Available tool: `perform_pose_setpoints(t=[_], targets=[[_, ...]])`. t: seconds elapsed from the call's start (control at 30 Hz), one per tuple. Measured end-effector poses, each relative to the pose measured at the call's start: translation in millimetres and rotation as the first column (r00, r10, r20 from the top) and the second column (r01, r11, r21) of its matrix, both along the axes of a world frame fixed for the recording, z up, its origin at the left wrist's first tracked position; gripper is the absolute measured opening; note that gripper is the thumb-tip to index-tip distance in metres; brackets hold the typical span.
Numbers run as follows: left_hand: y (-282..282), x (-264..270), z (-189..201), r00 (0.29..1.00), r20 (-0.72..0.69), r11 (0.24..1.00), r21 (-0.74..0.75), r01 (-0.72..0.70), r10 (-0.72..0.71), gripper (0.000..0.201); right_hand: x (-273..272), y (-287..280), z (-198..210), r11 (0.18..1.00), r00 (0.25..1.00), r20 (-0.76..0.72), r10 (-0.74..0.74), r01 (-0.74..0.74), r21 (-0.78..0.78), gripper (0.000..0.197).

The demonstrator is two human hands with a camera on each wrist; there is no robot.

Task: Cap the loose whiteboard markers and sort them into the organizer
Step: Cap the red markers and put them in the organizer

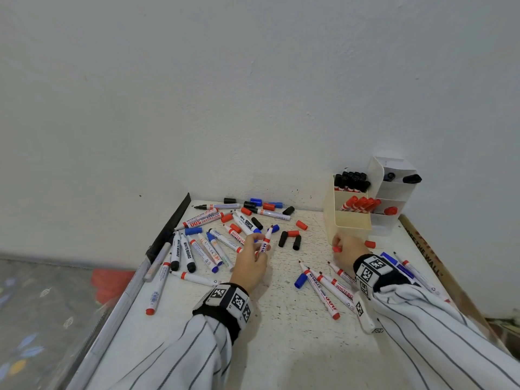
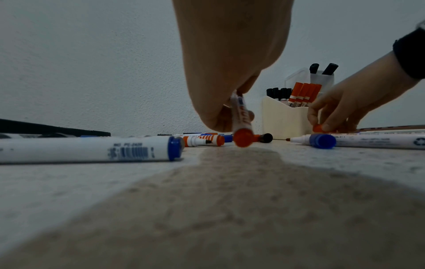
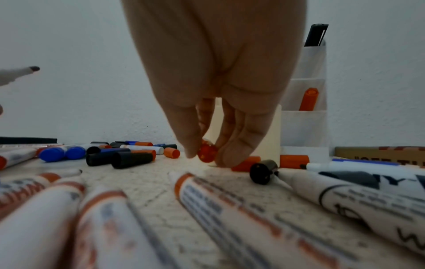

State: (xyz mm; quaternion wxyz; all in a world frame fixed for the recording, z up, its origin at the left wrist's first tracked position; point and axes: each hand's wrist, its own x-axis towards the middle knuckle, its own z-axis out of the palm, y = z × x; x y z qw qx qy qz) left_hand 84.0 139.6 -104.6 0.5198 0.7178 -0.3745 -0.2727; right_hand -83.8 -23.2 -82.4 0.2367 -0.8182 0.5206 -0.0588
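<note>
Left hand (image 1: 249, 263): our fingers (image 2: 214, 118) grip an uncapped red marker (image 1: 266, 242), tip raised off the bench (image 1: 281, 333).
Right hand (image 1: 349, 249): our fingers (image 3: 188, 138) pinch a red cap (image 3: 207, 151) down at the bench surface, just in front of the organizer (image 1: 347, 218).
Organizer: we see capped black and red markers standing in separate compartments.
Bench: we see loose markers and caps scattered across it.

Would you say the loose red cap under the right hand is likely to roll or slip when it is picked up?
Probably it rolls: the red cap is a small round cylinder lying on its side on the flat table. It looks light and smooth, so the right hand's fingertip pinch could slip.
</note>
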Motion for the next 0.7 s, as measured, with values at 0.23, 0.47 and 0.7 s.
perform_pose_setpoints(t=[0.23,0.47,0.7], targets=[[0.3,1.2,-1.9,0.991,0.135,1.0,0.017,0.008,-0.01,0.041,14.5,9.0,22.4,0.989,0.961,0.244,0.131,-0.111,-0.096,0.015],[0.7,0.3,-1.3,0.976,0.203,0.996,0.055,0.074,-0.084,0.029,35.5,36.3,28.7,0.956,0.846,0.445,0.293,-0.271,-0.114,0.024],[-0.5,0.8,-3.7,0.966,0.217,0.989,0.08,0.125,-0.14,0.033,38.9,48.1,20.9,0.923,0.847,0.379,0.374,-0.38,-0.06,0.03]])
